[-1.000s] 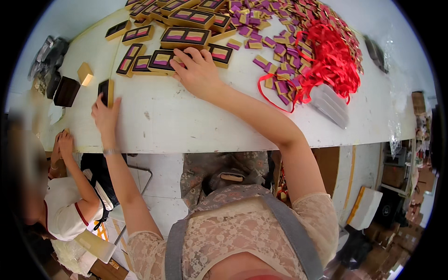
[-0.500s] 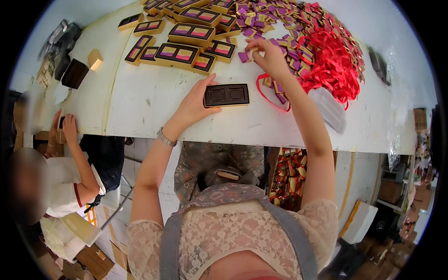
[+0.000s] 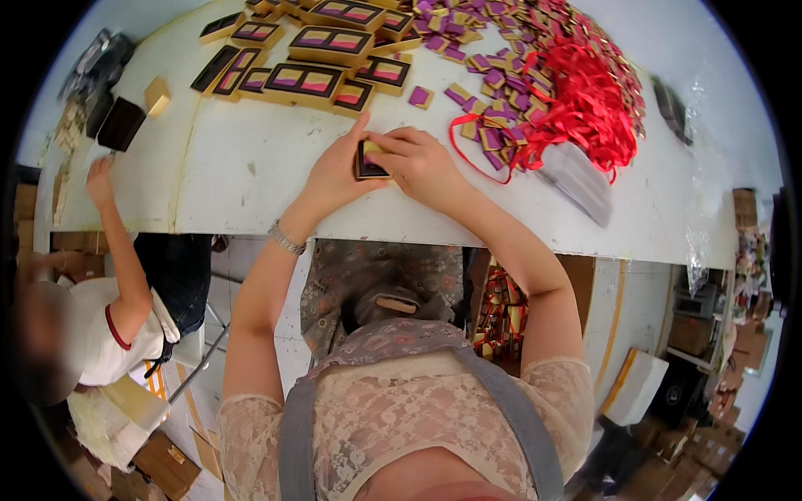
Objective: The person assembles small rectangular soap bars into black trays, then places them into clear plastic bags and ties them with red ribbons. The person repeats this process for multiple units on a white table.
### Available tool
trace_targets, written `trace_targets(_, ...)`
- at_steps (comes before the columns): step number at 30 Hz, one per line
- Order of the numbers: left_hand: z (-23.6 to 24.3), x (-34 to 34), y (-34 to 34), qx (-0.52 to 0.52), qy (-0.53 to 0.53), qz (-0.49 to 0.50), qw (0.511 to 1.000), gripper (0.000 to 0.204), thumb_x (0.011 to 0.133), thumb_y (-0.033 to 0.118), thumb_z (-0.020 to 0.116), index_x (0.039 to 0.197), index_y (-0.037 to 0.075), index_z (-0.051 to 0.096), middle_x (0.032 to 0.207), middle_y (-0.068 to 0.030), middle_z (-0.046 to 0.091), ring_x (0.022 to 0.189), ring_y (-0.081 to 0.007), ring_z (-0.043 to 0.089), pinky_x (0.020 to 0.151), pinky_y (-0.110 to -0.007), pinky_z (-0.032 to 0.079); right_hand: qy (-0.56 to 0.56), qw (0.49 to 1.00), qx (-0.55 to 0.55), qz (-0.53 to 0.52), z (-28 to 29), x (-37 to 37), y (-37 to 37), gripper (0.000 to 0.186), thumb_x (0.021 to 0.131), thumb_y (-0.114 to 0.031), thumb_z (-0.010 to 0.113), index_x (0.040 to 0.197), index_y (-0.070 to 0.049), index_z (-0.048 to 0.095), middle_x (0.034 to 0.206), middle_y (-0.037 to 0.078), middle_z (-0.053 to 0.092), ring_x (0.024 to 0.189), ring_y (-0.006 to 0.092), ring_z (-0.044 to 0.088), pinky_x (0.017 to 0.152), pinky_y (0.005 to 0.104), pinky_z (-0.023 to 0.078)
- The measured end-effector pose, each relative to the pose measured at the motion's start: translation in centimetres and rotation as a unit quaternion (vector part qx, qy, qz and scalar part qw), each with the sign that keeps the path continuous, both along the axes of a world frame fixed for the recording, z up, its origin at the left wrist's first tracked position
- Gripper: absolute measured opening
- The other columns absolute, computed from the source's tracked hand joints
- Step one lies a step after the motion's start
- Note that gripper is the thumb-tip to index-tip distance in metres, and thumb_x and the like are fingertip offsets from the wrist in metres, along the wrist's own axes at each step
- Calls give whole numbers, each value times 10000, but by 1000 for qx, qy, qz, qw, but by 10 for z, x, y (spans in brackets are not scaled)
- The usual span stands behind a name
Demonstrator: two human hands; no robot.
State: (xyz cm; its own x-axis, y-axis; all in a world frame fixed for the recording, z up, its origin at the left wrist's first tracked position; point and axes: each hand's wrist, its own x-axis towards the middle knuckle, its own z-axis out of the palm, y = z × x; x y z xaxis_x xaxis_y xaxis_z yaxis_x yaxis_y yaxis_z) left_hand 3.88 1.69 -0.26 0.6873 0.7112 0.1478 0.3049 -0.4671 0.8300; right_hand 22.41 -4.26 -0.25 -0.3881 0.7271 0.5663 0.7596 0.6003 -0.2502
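Note:
My left hand (image 3: 328,177) holds a small rectangular box (image 3: 365,169) with a dark insert just above the white table. Over it, my right hand (image 3: 424,169) has its fingers closed on a small gold-wrapped chocolate (image 3: 373,148), pressed at the box's upper part. The right fingers hide much of the box, including its right half. A lone purple-and-gold wrapped chocolate (image 3: 420,97) lies beyond my hands. Farther off are stacked gold boxes (image 3: 330,46), each showing wrapped pieces in dark inserts. A dark box (image 3: 215,68) lies at their left end.
Loose wrapped chocolates (image 3: 493,79) cover the far right of the table (image 3: 251,192). Tangled red ribbon (image 3: 589,108) lies on them, beside a grey-white flat item (image 3: 576,182). At left, a co-worker's hand (image 3: 100,181) is near a dark box (image 3: 120,124) and a gold box (image 3: 156,97).
My right hand has come from the chocolate pile back to the box in my left hand, bringing a gold piece. A dark box has appeared left of the stack. The co-worker's hand has moved farther out.

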Motion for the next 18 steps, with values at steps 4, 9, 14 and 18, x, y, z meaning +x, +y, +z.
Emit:
trace_targets(4,-2,-3,4,108,15,-38,993,938,685,169,816,1466,65,308,1327,-152,519,1177,-334,516,990,-399,436,-116,992,-37,32,22,17,-16,354,855,-223,647,1158,-41,618,1194,95,634,1183,285,542,985,422,423)
trace_targets(9,-7,-4,5,248,54,-77,964,737,721,183,788,1378,77,469,1383,-161,470,1175,-343,507,981,-418,434,21,957,-273,94,39,36,-2,339,885,-296,609,1092,-31,649,1131,122,650,1134,305,570,986,412,428)
trace_targets(14,-3,1,6,218,52,-39,974,609,731,191,788,1296,121,570,1315,-160,508,1144,-355,515,950,-420,444,192,917,-159,-311,30,207,164,296,910,-296,561,1121,-131,686,860,126,694,772,231,670,727,355,531)
trace_targets(18,-5,7,16,175,43,-44,983,635,701,158,795,1293,98,573,1319,-160,503,1167,-357,507,978,-410,440,44,856,-59,-512,-29,400,265,366,859,-310,573,1186,-168,656,1038,170,682,976,330,650,888,460,479)
